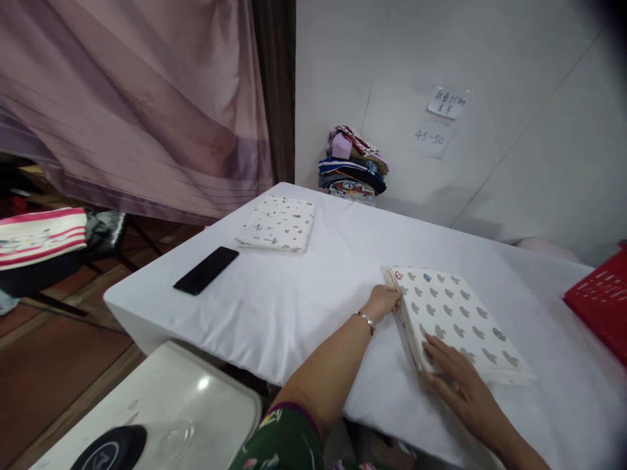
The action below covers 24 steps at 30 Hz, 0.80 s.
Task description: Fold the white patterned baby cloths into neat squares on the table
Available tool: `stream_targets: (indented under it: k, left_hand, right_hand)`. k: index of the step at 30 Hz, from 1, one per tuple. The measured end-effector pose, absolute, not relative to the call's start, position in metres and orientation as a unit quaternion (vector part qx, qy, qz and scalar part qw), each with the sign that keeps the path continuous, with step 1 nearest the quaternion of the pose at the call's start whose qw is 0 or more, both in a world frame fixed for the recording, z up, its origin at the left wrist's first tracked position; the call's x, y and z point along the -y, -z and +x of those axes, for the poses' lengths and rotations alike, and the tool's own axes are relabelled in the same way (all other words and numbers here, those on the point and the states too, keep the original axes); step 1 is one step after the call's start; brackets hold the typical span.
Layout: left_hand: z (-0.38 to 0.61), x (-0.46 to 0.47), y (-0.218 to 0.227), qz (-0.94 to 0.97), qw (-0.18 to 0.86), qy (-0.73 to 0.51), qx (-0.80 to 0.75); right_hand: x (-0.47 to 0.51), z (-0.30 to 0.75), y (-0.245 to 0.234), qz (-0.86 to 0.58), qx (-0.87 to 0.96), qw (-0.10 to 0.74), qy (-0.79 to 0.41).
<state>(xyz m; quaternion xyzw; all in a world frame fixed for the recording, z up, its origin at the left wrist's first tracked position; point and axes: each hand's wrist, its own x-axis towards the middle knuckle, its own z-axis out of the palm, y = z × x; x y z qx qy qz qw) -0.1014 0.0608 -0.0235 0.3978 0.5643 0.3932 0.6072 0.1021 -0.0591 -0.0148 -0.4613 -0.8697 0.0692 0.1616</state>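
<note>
A folded white cloth with grey mouse-head prints (455, 313) lies on the white-covered table (313, 300). At its far left corner, my left hand (381, 301) grips the folded edge between thumb and fingers; a silver bracelet is on that wrist. My right hand (463, 385) rests on the near left corner, its fingers stretched over the print and its thumb by the edge. Farther left on the table lies a second folded white cloth with small dark prints (279, 224).
A black phone (206, 270) lies near the table's left edge. Against the wall stands a stack of folded clothes (351, 163). A red basket (602, 300) is at the right. A pale stand with a black round object (112, 449) sits at the lower left.
</note>
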Motion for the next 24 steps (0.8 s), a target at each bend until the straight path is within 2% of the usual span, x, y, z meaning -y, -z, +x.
stream_targets:
  k: [4, 14, 24]
  left_hand:
    - [-0.097, -0.064, 0.029, 0.390, 0.610, -0.402, -0.560]
    - [-0.099, -0.061, 0.031, 0.422, 0.589, -0.422, -0.545]
    - [-0.100, -0.060, 0.028, 0.431, 0.594, -0.422, -0.533]
  right_hand:
    - [0.033, 0.087, -0.007, -0.539, 0.797, 0.218, -0.161]
    - [-0.012, 0.054, 0.018, -0.546, 0.790, 0.242, -0.142]
    - [-0.010, 0.053, 0.007, -0.573, 0.759, 0.253, -0.180]
